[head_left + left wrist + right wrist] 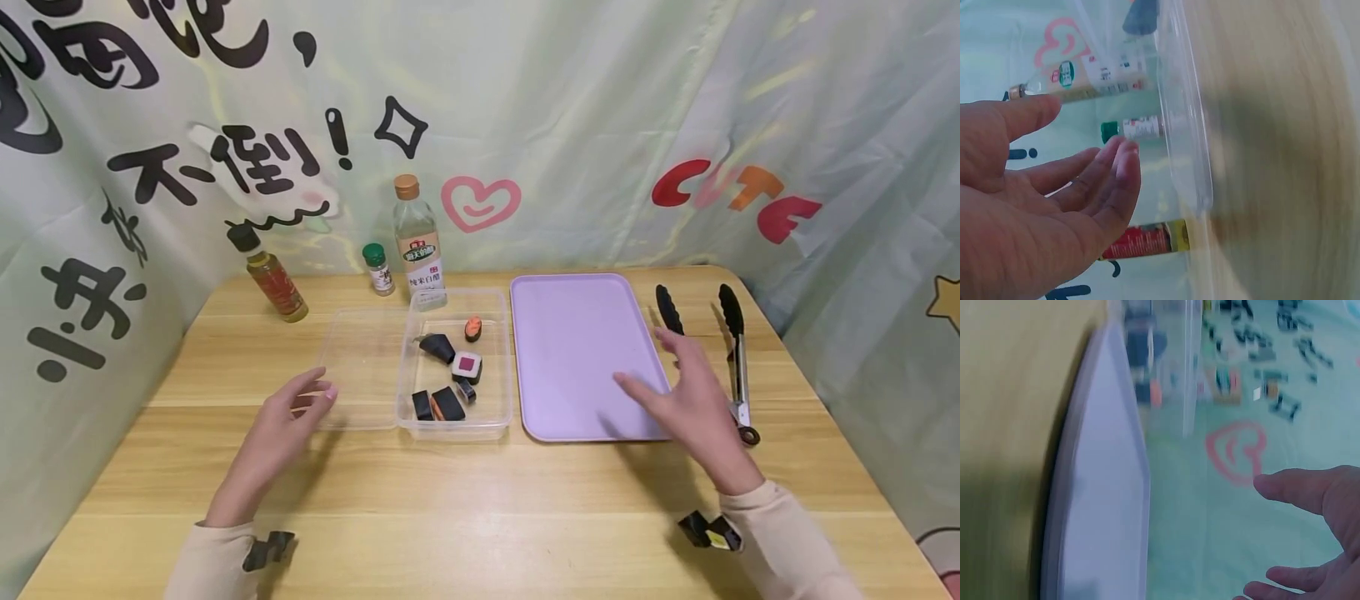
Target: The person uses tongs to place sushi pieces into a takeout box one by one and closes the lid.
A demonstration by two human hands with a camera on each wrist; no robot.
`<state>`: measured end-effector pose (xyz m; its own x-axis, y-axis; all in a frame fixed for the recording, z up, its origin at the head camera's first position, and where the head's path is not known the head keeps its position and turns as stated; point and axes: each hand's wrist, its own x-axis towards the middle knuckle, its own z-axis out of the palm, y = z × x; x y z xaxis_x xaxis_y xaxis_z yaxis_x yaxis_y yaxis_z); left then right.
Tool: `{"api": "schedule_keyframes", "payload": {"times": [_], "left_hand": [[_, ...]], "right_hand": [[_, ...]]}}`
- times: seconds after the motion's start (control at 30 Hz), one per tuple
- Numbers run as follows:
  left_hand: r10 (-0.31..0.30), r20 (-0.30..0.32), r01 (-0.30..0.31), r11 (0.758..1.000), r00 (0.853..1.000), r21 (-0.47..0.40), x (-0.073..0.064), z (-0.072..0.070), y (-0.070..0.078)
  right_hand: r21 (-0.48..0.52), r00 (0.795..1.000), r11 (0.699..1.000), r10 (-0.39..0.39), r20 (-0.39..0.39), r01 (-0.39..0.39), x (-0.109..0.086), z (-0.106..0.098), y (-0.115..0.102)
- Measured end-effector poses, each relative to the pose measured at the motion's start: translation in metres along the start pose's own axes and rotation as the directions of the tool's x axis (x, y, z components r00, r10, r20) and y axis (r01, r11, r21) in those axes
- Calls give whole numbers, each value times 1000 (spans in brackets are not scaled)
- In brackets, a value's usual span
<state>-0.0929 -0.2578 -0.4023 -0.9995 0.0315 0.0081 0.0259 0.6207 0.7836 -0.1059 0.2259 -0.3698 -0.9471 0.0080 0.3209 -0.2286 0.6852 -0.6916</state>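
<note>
In the head view my left hand (283, 429) hovers above the table by a clear plastic lid (356, 367), fingers loosely bent, holding nothing. My right hand (693, 408) is held over the right edge of a lavender tray (581, 358), thumb and fingers spread and nothing between them. Between the hands stands a clear plastic box (453, 427) with several sushi pieces inside. Among these are a black cone-shaped hand roll (437, 347), an orange-topped piece (473, 328) and a white roll (467, 365) with a magenta centre. Black-tipped tongs (741, 379) lie beside the right hand, partly hidden by it.
Along the back of the wooden table (480, 533) stand a white vinegar bottle (420, 250), a green-capped shaker (378, 269) and a dark-capped oil bottle (268, 275). Behind them hangs a printed cloth (585, 150), which also borders both sides.
</note>
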Motion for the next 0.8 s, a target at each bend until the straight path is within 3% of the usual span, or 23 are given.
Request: {"api": "schedule_keyframes", "payload": {"times": [0.2, 0.43, 0.7, 0.8], "left_hand": [[-18, -17, 18, 1000, 1000, 8, 0, -6, -8], [-99, 14, 98, 993, 995, 60, -2, -16, -15], [-155, 52, 148, 982, 987, 119, 1, -21, -23], [-172, 64, 163, 979, 983, 126, 2, -22, -25]], "right_hand": [[130, 982, 977, -177, 72, 167, -13, 31, -27], [183, 944, 955, -266, 196, 232, -29, 62, -54], [272, 868, 929, -339, 362, 249, -51, 93, -77], [291, 836, 910, -393, 383, 295, -56, 105, -82]]}}
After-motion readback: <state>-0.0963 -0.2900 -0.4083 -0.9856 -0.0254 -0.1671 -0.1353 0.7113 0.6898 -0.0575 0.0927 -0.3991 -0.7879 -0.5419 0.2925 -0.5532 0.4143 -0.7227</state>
